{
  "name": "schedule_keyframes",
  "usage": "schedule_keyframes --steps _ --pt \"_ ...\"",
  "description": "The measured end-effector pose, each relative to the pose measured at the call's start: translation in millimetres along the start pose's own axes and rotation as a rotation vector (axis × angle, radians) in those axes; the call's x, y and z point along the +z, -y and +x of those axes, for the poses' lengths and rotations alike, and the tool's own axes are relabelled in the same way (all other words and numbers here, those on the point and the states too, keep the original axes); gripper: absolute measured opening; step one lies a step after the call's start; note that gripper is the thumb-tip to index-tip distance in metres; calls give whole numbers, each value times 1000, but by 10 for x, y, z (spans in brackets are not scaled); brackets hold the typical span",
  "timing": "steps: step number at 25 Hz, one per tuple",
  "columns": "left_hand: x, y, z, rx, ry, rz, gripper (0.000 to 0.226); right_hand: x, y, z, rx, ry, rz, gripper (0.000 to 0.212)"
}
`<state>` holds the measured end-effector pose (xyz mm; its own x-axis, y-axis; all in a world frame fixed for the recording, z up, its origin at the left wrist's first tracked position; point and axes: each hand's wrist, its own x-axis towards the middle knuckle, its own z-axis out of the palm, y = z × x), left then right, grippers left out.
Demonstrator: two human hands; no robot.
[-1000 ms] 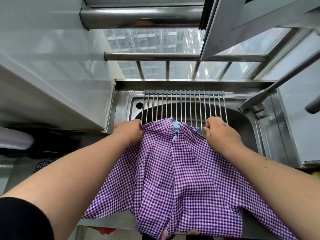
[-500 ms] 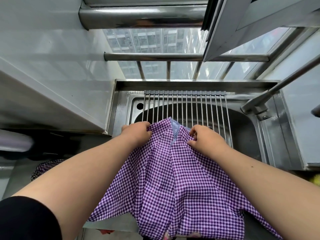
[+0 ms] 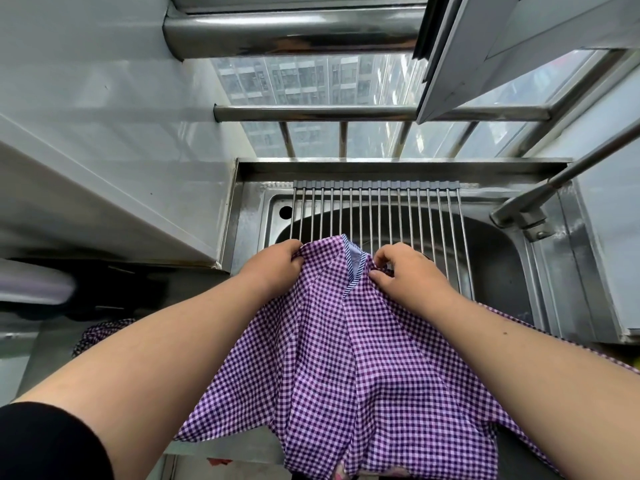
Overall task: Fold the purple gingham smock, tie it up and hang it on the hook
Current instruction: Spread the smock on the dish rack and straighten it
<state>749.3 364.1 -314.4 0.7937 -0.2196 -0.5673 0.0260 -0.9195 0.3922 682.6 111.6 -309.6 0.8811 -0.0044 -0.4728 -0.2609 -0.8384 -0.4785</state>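
Observation:
The purple gingham smock lies spread over the near part of a steel sink, hanging down past the front edge. Its far edge shows a blue striped trim at the middle. My left hand pinches the far edge on the left of that trim. My right hand grips the fabric just right of the trim, fingers curled into a small fold. Both hands sit close together over the rack. No hook is in view.
A roll-up rack of steel rods spans the sink. A faucet juts in from the right. White tiled wall stands on the left, window bars behind. Another gingham piece lies on the left counter.
My right hand has slid left along the smock's far edge toward the trim, bringing both hands closer. The fabric has bunched more between them. My left hand stayed nearly put.

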Motion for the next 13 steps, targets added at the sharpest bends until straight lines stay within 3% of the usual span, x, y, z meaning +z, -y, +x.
schedule_keyframes --steps 3,7,13 --pt "-4 8 6 3 -19 -45 19 0 -29 -27 -5 -89 5 8" --pt "-101 50 16 -32 -86 -134 22 -179 -198 -44 13 -299 -106 14" --pt "-381 122 74 -97 -205 -213 27 -604 -473 5 185 -295 -22 14"
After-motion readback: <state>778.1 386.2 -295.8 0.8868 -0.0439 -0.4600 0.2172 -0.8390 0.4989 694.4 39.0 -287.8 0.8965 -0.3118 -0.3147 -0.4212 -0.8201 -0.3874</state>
